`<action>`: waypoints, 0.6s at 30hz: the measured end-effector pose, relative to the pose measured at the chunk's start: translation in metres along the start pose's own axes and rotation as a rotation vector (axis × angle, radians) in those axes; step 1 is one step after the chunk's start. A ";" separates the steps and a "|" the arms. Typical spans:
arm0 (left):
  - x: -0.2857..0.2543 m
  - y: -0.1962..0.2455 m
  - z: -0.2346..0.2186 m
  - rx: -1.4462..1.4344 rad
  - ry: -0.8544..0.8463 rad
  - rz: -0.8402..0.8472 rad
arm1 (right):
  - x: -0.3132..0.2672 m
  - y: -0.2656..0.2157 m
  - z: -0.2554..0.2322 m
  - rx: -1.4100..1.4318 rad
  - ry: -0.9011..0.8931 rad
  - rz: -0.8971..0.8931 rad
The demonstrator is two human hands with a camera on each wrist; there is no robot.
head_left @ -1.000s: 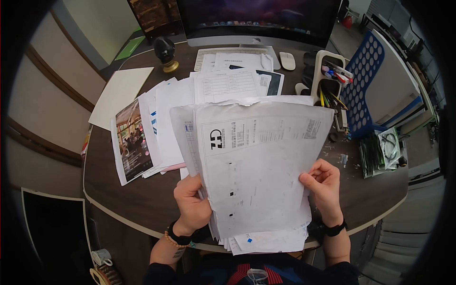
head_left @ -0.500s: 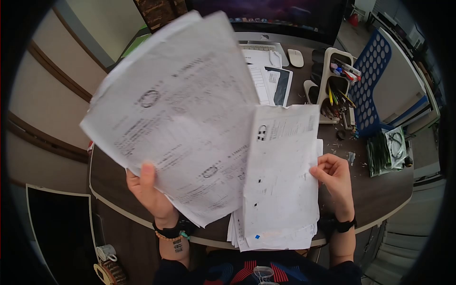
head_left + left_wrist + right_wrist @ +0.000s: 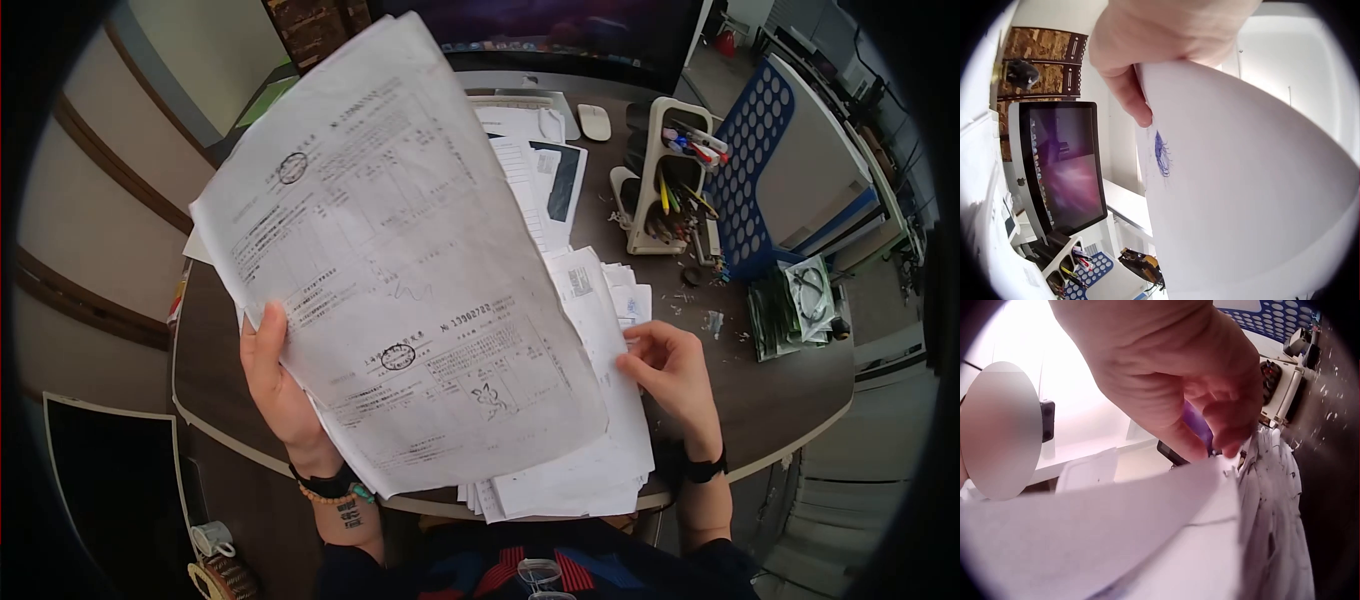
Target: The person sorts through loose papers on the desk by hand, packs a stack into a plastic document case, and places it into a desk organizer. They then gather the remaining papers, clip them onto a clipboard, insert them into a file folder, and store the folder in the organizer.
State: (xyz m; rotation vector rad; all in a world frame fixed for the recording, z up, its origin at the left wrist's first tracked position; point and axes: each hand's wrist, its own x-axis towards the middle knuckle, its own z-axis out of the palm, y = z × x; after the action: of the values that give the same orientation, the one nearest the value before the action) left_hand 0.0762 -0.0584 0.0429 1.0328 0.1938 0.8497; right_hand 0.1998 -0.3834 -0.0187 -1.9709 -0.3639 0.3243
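Observation:
My left hand [image 3: 285, 385] grips a large printed sheet [image 3: 400, 270] by its left edge, thumb on the front face. Two round stamps and rows of print mark this sheet, which tilts up and leftward. A blue ink scribble [image 3: 1162, 155] shows on paper at that hand in the left wrist view. Beneath it lies a thick stack of papers [image 3: 570, 480] at the desk's front edge, partly hidden by the sheet. At the stack's right side, my right hand [image 3: 672, 375] pinches the edge of the upper paper [image 3: 1210, 500] between thumb and fingers.
Behind the papers stand a monitor [image 3: 540, 35] and a white mouse [image 3: 594, 122]. To the right are a pen organizer [image 3: 645, 190], a blue perforated file holder [image 3: 750, 180] and plastic packets [image 3: 775, 320]. Small scraps [image 3: 713, 322] litter the desk there.
My left hand has moved left, lifting a stamped sheet away from the stack, then swinging it partly back over the stack. My right hand has stayed at the stack's right edge.

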 end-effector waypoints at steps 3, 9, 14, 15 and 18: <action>-0.003 -0.002 0.023 0.003 -0.055 -0.124 | -0.003 -0.019 -0.005 0.061 0.054 -0.033; -0.011 -0.032 0.053 0.050 -0.188 -0.366 | -0.011 -0.005 -0.007 0.830 -0.416 -0.194; -0.024 -0.057 0.062 0.122 -0.235 -0.515 | -0.016 -0.011 -0.005 0.857 -0.324 -0.136; -0.026 -0.059 0.063 0.128 -0.239 -0.523 | -0.016 -0.013 -0.005 0.829 -0.334 -0.056; -0.030 -0.064 0.063 0.116 -0.232 -0.559 | -0.016 -0.014 -0.005 0.883 -0.366 0.069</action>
State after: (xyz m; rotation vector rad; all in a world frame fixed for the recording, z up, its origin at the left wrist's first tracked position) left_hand 0.1222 -0.1366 0.0171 1.1020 0.3187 0.2131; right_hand 0.1854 -0.3883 -0.0032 -1.0534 -0.3077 0.7498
